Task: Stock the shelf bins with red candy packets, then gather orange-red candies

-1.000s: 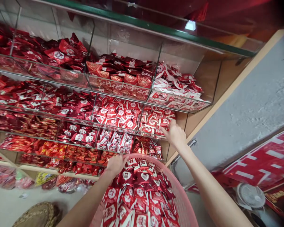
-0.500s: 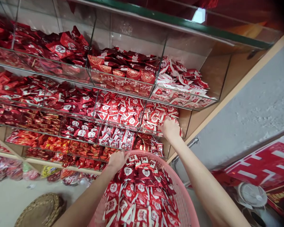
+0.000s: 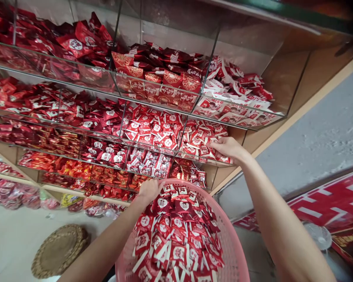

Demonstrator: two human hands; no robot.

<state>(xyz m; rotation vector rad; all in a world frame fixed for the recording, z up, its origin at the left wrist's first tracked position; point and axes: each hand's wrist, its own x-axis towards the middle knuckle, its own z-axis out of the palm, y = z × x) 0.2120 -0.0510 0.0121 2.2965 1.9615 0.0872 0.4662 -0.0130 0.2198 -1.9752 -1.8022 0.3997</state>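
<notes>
My left hand (image 3: 149,191) is closed round the far rim of a pink plastic basket (image 3: 233,244). Small red-and-white wrapped packets (image 3: 178,252) fill the basket, and darker red ones with white hearts (image 3: 184,206) lie towards its far side. My right hand (image 3: 230,149) reaches into the right-end compartment of a glass-fronted shelf, above its front panel. Thumb and fingers are pinched at a red-and-white packet (image 3: 211,141) there; the fingertips are partly hidden among the heap of like packets (image 3: 197,135).
Glass dividers split the shelves into compartments of red packets (image 3: 159,127). An upper glass front (image 3: 238,115) overhangs my right hand. At the right are a wooden side edge (image 3: 270,145) and a grey wall (image 3: 320,129). A woven stool (image 3: 57,248) and a white fan (image 3: 319,235) stand lower down.
My right hand has shifted right and slightly up within the compartment, its fingers now more extended at the packets. My left hand keeps its hold on the basket rim. The view has shifted.
</notes>
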